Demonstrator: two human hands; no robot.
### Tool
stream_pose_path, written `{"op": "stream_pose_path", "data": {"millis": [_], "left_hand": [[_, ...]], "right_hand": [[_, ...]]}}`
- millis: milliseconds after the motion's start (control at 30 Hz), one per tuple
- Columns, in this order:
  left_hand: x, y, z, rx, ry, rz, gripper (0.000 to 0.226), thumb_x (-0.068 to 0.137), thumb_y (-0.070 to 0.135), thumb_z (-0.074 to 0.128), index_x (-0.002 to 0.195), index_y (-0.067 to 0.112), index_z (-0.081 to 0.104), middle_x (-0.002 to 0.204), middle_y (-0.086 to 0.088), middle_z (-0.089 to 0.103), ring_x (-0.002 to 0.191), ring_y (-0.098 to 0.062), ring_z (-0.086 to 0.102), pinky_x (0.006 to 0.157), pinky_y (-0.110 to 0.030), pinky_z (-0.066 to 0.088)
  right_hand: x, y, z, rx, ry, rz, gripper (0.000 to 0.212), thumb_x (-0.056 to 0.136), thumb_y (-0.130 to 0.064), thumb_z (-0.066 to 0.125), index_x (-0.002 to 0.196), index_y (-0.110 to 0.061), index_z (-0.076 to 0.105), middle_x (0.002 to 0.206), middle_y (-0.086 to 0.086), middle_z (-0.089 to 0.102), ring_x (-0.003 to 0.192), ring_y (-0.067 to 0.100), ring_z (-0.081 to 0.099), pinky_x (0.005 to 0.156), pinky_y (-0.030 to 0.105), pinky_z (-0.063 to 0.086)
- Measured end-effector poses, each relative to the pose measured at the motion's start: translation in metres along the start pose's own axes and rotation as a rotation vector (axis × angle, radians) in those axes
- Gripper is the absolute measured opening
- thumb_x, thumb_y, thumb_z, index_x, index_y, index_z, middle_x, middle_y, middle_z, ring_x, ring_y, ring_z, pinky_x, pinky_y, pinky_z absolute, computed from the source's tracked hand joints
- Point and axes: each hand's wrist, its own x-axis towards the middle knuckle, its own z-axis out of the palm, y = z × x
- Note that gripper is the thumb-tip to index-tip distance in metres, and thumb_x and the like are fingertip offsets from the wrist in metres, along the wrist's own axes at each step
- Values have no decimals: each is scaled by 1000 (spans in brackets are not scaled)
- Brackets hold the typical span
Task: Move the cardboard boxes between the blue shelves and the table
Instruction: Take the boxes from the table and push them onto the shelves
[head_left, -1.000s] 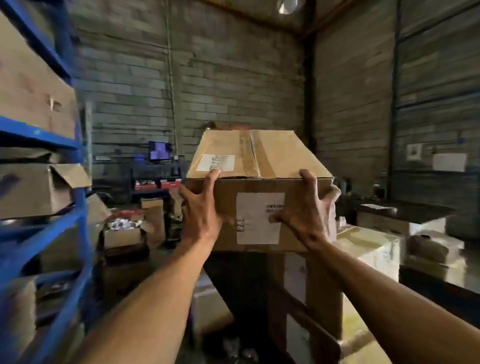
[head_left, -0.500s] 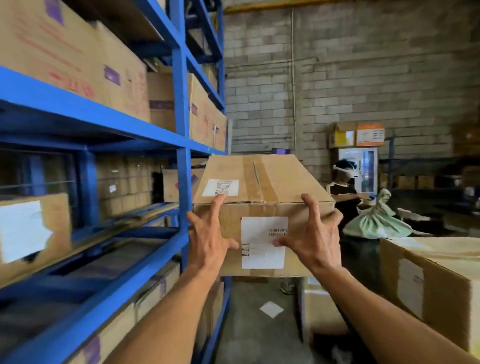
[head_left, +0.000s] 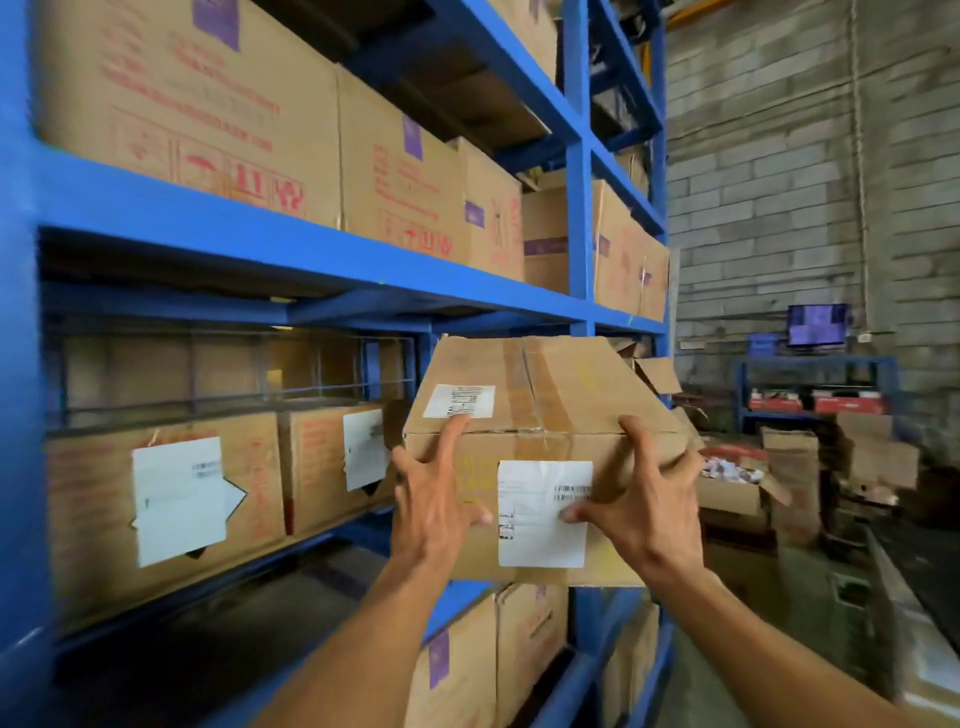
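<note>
The left hand (head_left: 431, 499) and right hand (head_left: 641, 506) clamp the cardboard box (head_left: 545, 395) in mid-air, fingers spread over its top near edge, thumbs on its near face. Both sit equally near. The bare board (head_left: 218, 597) of the blue shelves (head_left: 208, 223) lies left and lower of it.

The blue shelves (head_left: 208, 218) carry a tight row of red-printed cardboard boxes (head_left: 187, 104) on the upper level. On the middle level, two white-labelled boxes (head_left: 93, 493) stand side by side, set back on a dark board (head_left: 234, 623). Purple-stickered boxes (head_left: 467, 670) stand on the level below.
</note>
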Motion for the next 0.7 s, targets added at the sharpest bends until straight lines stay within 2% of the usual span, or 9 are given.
{"op": "stream_pose_path", "data": {"millis": [167,300,467,633,700], "left_hand": [[30,-5,19,14,32,-70,115,58,24,92,134,61,13,121,-12,28,109,-38,48,89,-47,48],[57,5,51,33,88,-122,114,60,22,91,135,60,14,124,-12,26,112,-39,47,90,-50,48],[98,28,101,84,155,-173,112,63,20,90,135,58,13,131,-14,24,110,-36,50,89,-48,50],[144,36,153,90,192,-228,115,61,15,91,132,60,13,130,-14,25,107,-35,54,92,-46,52],[162,37,171,120,194,-246,115,63,15,90,133,61,11,132,-13,25,112,-34,52,91,-47,51]], "right_hand": [[40,12,36,83,-66,-44,119,43,-48,95,134,-55,20,125,6,24,113,41,47,91,53,50],[88,39,65,135,-123,-97,119,44,-49,95,135,-55,19,129,9,24,116,41,44,97,56,46],[158,78,96,184,-204,-145,119,46,-49,94,137,-55,17,127,6,23,113,41,47,96,56,47],[219,111,133,208,-267,-162,120,45,-46,96,135,-55,18,129,7,21,116,46,44,96,59,46],[239,122,152,222,-282,-159,121,43,-47,97,135,-55,18,130,7,20,115,48,45,95,61,45]]}}
